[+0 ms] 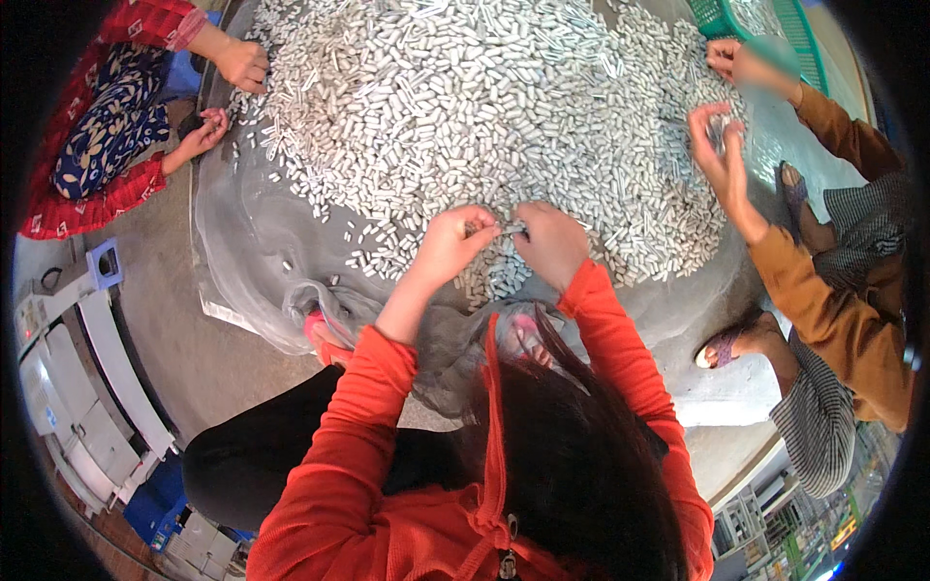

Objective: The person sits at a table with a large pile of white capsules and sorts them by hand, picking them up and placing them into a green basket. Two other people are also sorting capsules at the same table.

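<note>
At the far left, beside the grey sheet (232, 281), stand pale grey and white box-shaped units (68, 387) with a small blue square piece (105, 263) on top; blue packages (155, 504) lie below them. Above these, a co-worker in a red sleeve (145, 19) and a blue flowered garment (107, 116) has two hands at the left rim of the heap (465, 107), a broad mound of small pale grey cylinders that covers most of the sheet, which is spread on the concrete floor (155, 320).

At the near edge of the heap, the person's left hand (455, 242), coming out of an orange-red sleeve (368, 407), has its fingers (481, 229) pinched together on one small grey cylinder (508, 230). Just beside it, the right hand (552, 242) is bent down with its fingers curled and pinching the other end of that same piece; the two hands nearly touch. Loose cylinders lie scattered on the sheet left of the left hand, apart from the heap.

To the right of the heap a second co-worker in mustard-brown sleeves (833, 320) and a striped garment (823, 416) reaches in, one hand (717, 155) raised over the pieces and another (731, 58) near a green plastic basket (722, 17) at the heap's upper right rim. A sandalled foot (722, 349) rests on the sheet's right edge.
</note>
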The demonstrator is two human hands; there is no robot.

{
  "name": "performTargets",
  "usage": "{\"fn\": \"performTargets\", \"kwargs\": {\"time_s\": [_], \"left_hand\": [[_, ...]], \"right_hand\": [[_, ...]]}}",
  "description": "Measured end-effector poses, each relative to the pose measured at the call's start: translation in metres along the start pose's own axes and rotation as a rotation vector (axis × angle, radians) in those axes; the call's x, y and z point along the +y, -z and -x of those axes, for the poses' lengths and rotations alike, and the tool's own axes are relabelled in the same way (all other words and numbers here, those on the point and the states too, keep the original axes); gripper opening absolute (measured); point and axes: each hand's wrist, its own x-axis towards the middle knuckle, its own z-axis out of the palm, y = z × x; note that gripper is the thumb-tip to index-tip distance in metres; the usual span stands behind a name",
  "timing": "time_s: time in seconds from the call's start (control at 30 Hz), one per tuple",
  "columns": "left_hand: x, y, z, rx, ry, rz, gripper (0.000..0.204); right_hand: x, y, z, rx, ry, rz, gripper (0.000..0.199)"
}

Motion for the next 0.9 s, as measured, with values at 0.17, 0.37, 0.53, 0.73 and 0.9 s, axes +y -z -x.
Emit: {"fn": "performTargets", "kwargs": {"time_s": [0.17,0.37,0.53,0.73,0.9], "left_hand": [[-0.013,0.056,0.014,0.301,0.401,0.605,0.009],[-0.053,0.128,0.028,0.569,0.239,0.947,0.013],[-0.033,0.135,0.040,0.582,0.221,1.428,0.016],[-0.137,0.115,0.050,0.734,0.570,-0.178,0.022],[-0.047,0.014,0.024,0.597,0.340,-0.477,0.019]], "right_hand": [[0.014,0.001,0.003,0.091,-0.039,-0.082,0.023],[0.012,0.015,-0.005,0.103,-0.047,-0.382,0.025],[0.008,0.028,-0.012,0.108,-0.090,-0.895,0.034],[0.019,0.024,-0.013,-0.197,-0.263,-1.866,0.021],[0.025,0.028,-0.013,-0.086,-0.214,-2.035,0.009]]}}
